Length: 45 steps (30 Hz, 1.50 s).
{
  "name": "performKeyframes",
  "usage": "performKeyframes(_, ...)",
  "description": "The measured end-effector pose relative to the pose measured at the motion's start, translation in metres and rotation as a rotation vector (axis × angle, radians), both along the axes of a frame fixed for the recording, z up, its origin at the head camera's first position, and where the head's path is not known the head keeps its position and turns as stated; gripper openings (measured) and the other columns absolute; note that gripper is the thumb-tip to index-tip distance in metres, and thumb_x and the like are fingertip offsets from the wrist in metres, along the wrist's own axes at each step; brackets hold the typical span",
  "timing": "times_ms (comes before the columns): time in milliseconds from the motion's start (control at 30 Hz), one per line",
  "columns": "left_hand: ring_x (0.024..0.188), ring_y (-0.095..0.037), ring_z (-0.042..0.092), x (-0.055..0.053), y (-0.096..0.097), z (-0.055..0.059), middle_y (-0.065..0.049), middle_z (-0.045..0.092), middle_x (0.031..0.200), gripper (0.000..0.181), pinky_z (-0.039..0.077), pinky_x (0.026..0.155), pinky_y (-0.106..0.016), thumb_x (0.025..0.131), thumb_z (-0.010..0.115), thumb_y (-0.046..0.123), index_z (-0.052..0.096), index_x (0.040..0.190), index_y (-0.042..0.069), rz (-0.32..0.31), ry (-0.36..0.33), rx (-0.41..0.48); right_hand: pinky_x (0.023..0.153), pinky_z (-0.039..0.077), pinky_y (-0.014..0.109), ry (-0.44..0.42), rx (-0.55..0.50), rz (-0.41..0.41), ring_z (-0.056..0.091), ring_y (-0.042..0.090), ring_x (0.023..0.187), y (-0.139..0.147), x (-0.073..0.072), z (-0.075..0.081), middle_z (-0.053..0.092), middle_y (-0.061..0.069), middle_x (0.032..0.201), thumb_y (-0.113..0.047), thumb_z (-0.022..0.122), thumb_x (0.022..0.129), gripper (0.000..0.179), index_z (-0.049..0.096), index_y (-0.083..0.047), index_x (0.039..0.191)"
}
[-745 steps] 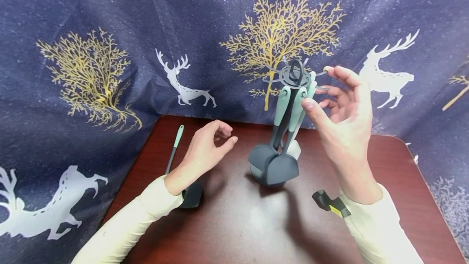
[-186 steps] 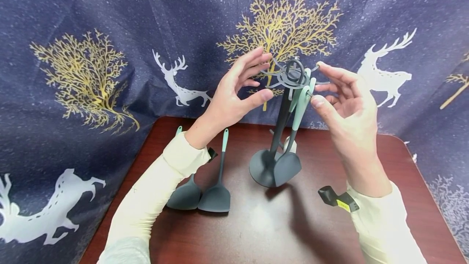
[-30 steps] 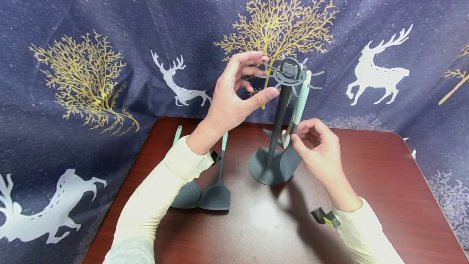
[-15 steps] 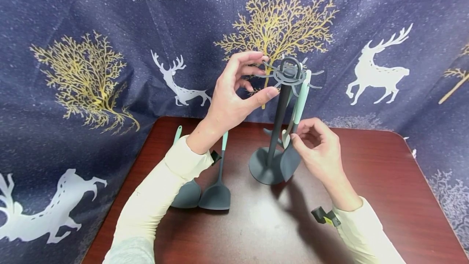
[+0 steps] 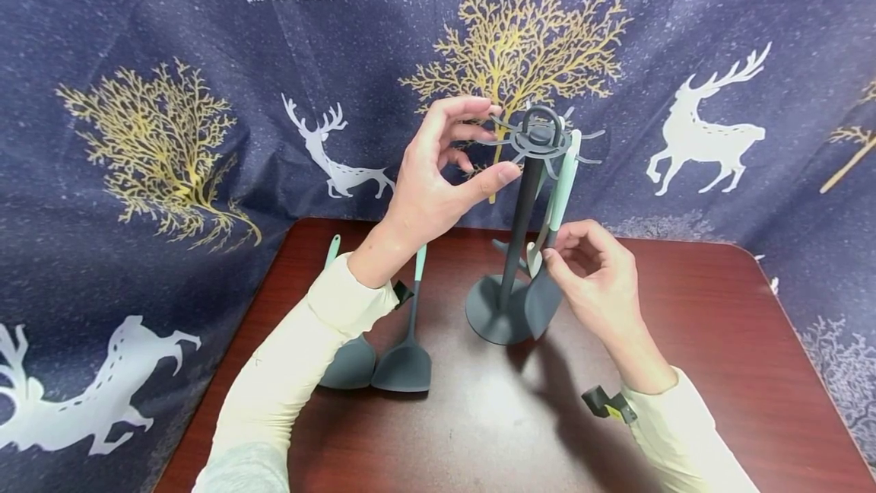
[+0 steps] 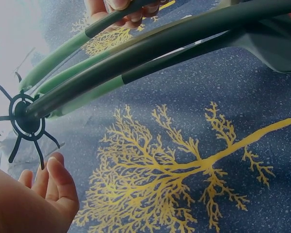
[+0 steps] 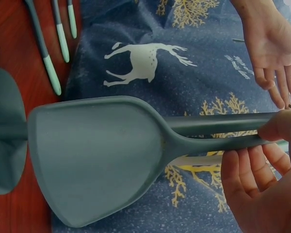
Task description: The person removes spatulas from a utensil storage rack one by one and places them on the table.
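A dark grey utensil rack (image 5: 522,227) with a round base and a ring of hooks stands on the table. A spatula (image 5: 563,192) with a mint handle and a broad grey blade hangs from its right side. My right hand (image 5: 597,287) pinches the spatula's shaft just above the blade, thumb on the near side. My left hand (image 5: 438,173) is at the left hooks, its fingertips and thumb spread apart right at the hook tips. Behind the gripped spatula hang other utensils, mostly hidden; the left wrist view shows another mint handle (image 6: 89,99) there.
Left of the rack, a spatula (image 5: 402,367) lies on the brown table (image 5: 684,310) beside a second spatula (image 5: 349,364), partly under my left sleeve (image 5: 349,303). The right wrist view shows three mint handles, one nearest (image 7: 52,75). A dark blue printed cloth (image 5: 383,44) hangs behind.
Since the oldest frame, a spatula has left the rack for the table, and my left hand has risen to the hooks. My right hand has come down from the hooks to the hanging spatula's shaft.
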State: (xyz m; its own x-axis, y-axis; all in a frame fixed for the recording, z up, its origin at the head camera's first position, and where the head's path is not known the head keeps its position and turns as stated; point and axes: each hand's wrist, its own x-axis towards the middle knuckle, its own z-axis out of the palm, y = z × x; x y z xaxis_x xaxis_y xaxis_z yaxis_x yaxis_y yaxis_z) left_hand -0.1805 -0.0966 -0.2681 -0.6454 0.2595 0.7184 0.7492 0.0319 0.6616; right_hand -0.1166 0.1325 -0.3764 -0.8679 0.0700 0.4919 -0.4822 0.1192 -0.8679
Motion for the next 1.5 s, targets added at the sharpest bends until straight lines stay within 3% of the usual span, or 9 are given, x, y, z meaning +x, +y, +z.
performKeyframes(233, 0.117, -0.026, 0.068, 0.000, 0.000, 0.000, -0.009, 0.064, 0.141, 0.087, 0.052, 0.077, -0.044, 0.088, 0.075, 0.068, 0.052, 0.143, 0.004, 0.009, 0.001, -0.008, 0.074, 0.060, 0.020, -0.008, -0.012, -0.002, 0.069, 0.014, 0.080, -0.001, 0.002, 0.002, 0.070, 0.014, 0.089, 0.017, 0.072, 0.086, 0.019, 0.068, 0.007, 0.102)
performKeyframes(500, 0.118, -0.025, 0.068, -0.001, 0.000, -0.001, -0.007, 0.064, 0.142, 0.079, 0.052, 0.077, -0.048, 0.090, 0.079, 0.059, 0.053, 0.142, 0.005, -0.003, -0.008, -0.006, 0.074, 0.060, 0.020, -0.016, -0.035, -0.008, 0.069, 0.014, 0.080, -0.001, 0.004, 0.004, 0.071, 0.011, 0.089, 0.017, 0.072, 0.086, 0.020, 0.069, 0.007, 0.103)
performKeyframes(633, 0.117, -0.023, 0.068, 0.000, 0.000, -0.002, -0.008, 0.064, 0.142, 0.083, 0.052, 0.077, -0.044, 0.089, 0.077, 0.064, 0.053, 0.142, 0.005, 0.006, -0.002, -0.009, 0.073, 0.060, 0.019, -0.013, -0.046, -0.003, 0.069, 0.015, 0.080, 0.000, 0.005, 0.004, 0.071, 0.013, 0.088, 0.016, 0.072, 0.085, 0.020, 0.069, 0.008, 0.103)
performKeyframes(800, 0.117, -0.021, 0.068, 0.000, 0.000, -0.002, -0.005, 0.065, 0.141, 0.078, 0.052, 0.076, -0.037, 0.090, 0.079, 0.058, 0.053, 0.142, 0.006, 0.003, -0.001, -0.005, 0.073, 0.060, 0.019, -0.012, -0.054, 0.001, 0.069, 0.015, 0.080, 0.000, 0.006, 0.004, 0.071, 0.014, 0.088, 0.016, 0.072, 0.086, 0.020, 0.069, 0.008, 0.104)
performKeyframes(1000, 0.118, -0.023, 0.068, 0.000, -0.001, -0.002, -0.004, 0.065, 0.141, 0.071, 0.052, 0.077, -0.037, 0.091, 0.082, 0.050, 0.054, 0.141, 0.006, -0.008, -0.005, 0.000, 0.074, 0.060, 0.019, -0.011, -0.050, -0.002, 0.068, 0.015, 0.080, 0.001, 0.008, 0.005, 0.070, 0.013, 0.088, 0.017, 0.071, 0.086, 0.019, 0.069, 0.008, 0.103)
performKeyframes(1400, 0.117, -0.026, 0.068, -0.001, 0.000, 0.000, -0.003, 0.065, 0.141, 0.082, 0.052, 0.077, -0.038, 0.089, 0.077, 0.063, 0.053, 0.141, 0.005, 0.002, 0.004, -0.010, 0.075, 0.060, 0.019, 0.005, -0.030, -0.025, 0.068, 0.015, 0.080, 0.005, 0.010, 0.005, 0.068, 0.009, 0.090, 0.017, 0.071, 0.086, 0.019, 0.069, 0.008, 0.103)
performKeyframes(1500, 0.117, -0.024, 0.068, -0.001, -0.001, 0.000, -0.003, 0.064, 0.141, 0.077, 0.053, 0.077, -0.039, 0.090, 0.079, 0.058, 0.053, 0.141, 0.006, 0.001, 0.004, -0.009, 0.075, 0.060, 0.019, -0.002, -0.014, -0.038, 0.068, 0.015, 0.080, 0.007, 0.011, 0.004, 0.069, 0.011, 0.090, 0.015, 0.072, 0.087, 0.018, 0.069, 0.007, 0.102)
